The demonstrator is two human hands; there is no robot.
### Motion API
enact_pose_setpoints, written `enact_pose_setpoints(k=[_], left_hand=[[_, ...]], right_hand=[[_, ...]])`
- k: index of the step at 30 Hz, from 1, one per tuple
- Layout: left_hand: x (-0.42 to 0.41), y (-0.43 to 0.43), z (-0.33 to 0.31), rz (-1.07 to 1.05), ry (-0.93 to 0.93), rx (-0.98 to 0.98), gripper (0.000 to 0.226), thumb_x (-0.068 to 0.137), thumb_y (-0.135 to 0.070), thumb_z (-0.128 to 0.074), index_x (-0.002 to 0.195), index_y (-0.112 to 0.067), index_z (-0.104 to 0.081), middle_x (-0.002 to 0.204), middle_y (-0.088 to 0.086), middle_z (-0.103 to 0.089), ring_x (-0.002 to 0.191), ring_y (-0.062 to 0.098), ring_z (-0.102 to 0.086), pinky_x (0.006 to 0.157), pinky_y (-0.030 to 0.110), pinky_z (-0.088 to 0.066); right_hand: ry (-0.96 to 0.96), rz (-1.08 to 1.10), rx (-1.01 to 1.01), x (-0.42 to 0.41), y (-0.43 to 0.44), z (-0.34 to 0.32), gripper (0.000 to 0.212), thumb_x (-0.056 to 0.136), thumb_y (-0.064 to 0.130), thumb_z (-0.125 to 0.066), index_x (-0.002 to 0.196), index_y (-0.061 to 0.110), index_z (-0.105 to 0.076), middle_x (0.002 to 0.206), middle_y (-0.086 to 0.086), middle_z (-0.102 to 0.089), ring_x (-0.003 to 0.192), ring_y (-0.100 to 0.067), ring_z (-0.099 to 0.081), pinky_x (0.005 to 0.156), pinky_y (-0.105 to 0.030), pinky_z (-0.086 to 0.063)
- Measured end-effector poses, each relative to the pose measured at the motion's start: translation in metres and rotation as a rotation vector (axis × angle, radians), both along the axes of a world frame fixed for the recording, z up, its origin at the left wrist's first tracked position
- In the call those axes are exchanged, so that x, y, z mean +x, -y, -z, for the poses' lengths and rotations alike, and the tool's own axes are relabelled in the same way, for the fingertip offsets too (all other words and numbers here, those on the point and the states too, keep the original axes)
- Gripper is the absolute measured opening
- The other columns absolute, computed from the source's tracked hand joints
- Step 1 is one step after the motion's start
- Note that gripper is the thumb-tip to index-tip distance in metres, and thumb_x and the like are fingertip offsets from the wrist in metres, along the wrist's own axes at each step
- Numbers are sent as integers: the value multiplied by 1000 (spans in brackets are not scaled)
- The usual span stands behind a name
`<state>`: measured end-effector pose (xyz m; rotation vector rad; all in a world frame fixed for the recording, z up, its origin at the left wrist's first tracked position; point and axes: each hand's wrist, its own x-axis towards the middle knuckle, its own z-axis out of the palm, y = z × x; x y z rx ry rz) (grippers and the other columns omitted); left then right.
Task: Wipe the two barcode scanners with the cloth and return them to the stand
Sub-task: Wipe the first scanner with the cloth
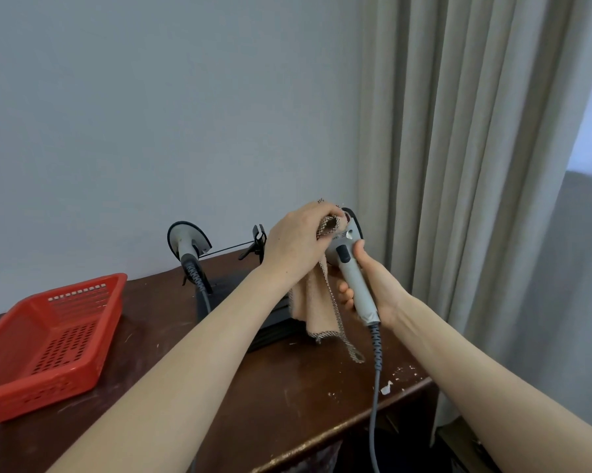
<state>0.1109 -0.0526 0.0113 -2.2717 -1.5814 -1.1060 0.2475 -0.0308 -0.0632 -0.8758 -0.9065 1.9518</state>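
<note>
Pale wall (151, 114), grey curtains (458, 148) (perhaps a window behind), dark wooden table (270, 397).

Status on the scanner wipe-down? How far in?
Nothing reads as finished. In hand: the right hand grips one scanner by its handle while the left hand presses the cloth to its head. The other scanner sits on the stand; whether it was wiped cannot be told. Left: reseat the held scanner, possibly wipe the other.
</note>
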Motion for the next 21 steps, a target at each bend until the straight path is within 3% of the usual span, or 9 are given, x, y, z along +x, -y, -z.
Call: enact_pose_setpoints(k=[4, 9, 15, 18, 21], left_hand=[[-2, -2, 0, -67, -81, -42, 19, 90, -30, -58, 106, -28, -67, 104, -6, -62, 98, 18, -57, 72, 27, -40], [-10, 0, -1, -159, -72, -37, 23, 88, -13, -51, 107, -19, -64, 103, 3, -62, 97, 26, -57, 75, 35, -45], [-20, 2, 0, -202, -7, -88, 18, 85, -21, -54, 99, -18, -65, 97, 5, -61, 94, 27, -56, 76, 36, -45], [-24, 4, 1, -137, 120, -48, 16, 86, -23, -56, 99, -24, -65, 96, 1, -61, 92, 22, -57, 79, 34, -45], [-20, 7, -2, -29, 50, -76, 22, 87, -18, -55, 101, -31, -67, 91, -5, -53, 85, 14, -52, 75, 32, -45]], right_hand=[[-10, 0, -13, -1, 4, 2, 60, 86, 70, -41, 87, 12, -58, 50, -4, -51, 36, -10, -49, 35, -16, -44], [17, 0, -25, -1, 1, 4, 69, 83, 73, -42, 97, 8, -58, 52, -4, -51, 36, -10, -49, 34, -18, -43], [-53, -5, -59, 1, -1, 3, 74, 81, 75, -41, 101, 7, -62, 52, -1, -50, 37, -8, -48, 35, -18, -44], [-61, -6, -59, 0, -1, 2, 73, 82, 75, -41, 99, 7, -62, 52, -1, -50, 37, -8, -48, 35, -17, -44], [-49, -16, -48, -4, 1, -1, 70, 82, 75, -42, 100, 9, -59, 52, -2, -50, 36, -8, -48, 34, -18, -43]])
